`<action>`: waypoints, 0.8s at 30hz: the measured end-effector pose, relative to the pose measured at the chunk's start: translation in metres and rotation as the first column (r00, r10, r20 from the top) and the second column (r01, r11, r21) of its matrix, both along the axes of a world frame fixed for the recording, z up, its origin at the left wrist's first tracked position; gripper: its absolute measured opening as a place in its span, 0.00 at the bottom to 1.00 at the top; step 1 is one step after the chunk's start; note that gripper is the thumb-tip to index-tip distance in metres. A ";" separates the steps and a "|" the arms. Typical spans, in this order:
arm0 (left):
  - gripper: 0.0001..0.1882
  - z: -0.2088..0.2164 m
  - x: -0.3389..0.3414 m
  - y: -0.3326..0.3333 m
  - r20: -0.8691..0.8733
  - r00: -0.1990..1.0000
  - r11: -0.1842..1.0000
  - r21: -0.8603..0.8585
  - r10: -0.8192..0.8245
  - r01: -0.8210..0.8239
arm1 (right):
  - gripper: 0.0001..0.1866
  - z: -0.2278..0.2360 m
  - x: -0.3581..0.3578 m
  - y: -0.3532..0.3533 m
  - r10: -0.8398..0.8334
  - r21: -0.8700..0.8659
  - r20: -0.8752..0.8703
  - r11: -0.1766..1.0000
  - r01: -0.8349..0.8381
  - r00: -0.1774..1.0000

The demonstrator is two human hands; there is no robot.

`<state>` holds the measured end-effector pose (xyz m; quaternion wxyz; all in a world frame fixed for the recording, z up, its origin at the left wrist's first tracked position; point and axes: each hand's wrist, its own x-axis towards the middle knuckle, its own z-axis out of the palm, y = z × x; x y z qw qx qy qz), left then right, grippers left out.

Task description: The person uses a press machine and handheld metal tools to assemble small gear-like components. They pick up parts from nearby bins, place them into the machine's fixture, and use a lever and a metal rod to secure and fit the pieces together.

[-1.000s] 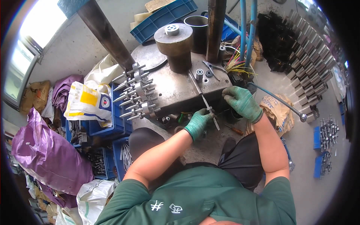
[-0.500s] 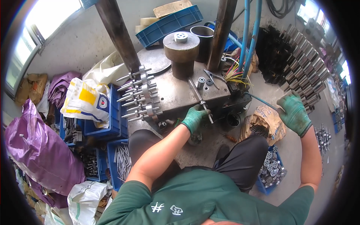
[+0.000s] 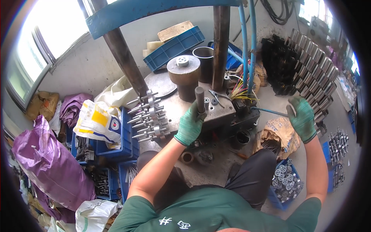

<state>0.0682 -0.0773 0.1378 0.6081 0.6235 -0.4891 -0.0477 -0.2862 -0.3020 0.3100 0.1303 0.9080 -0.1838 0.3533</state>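
My left hand (image 3: 188,125), in a green glove, is closed on a plain grey metal rod (image 3: 199,98) that stands up beside the fingers; its lower end is hidden by the glove. This hand is over the front of the steel machine block (image 3: 179,116). Out to the right, my gloved right hand (image 3: 302,120) has curved fingers around the end of a slim blue lever (image 3: 268,111). On the block lie small metal rings (image 3: 214,101) and a pair of pliers (image 3: 216,97). Several shafts with round discs (image 3: 151,110) are lined up along its left edge.
A heavy round post (image 3: 184,73) carries a spoked disc (image 3: 182,60). Dark columns (image 3: 221,46) and a blue crossbeam (image 3: 158,11) frame the machine. A paper sack (image 3: 280,129) and a blue bin of discs (image 3: 284,203) stand right; blue crates (image 3: 131,131) and a purple sack (image 3: 50,162) left.
The long stepped shaft lying over the block under my left hand no longer shows; a thicker-looking rod stands in that hand. The view has tilted up, bringing the blue crossbeam in.
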 end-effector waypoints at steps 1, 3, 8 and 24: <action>0.32 0.015 0.006 -0.005 0.045 0.999 0.999 -0.048 -0.006 0.008 | 0.12 0.004 0.005 -0.006 0.020 -0.029 0.064 0.999 -0.018 0.998; 0.30 0.051 0.024 -0.012 -0.003 0.991 0.974 -0.185 -0.136 0.134 | 0.12 0.015 0.021 -0.019 0.043 -0.032 0.167 0.999 -0.038 0.985; 0.23 0.131 0.086 -0.058 -0.097 0.992 0.913 -0.407 -0.083 0.037 | 0.14 0.033 0.048 -0.044 -0.069 0.020 0.173 0.998 0.066 0.982; 0.12 0.166 0.189 -0.124 -0.159 0.961 0.969 -0.060 0.227 -0.239 | 0.12 0.032 0.051 -0.065 -0.132 0.206 0.127 0.973 0.104 0.983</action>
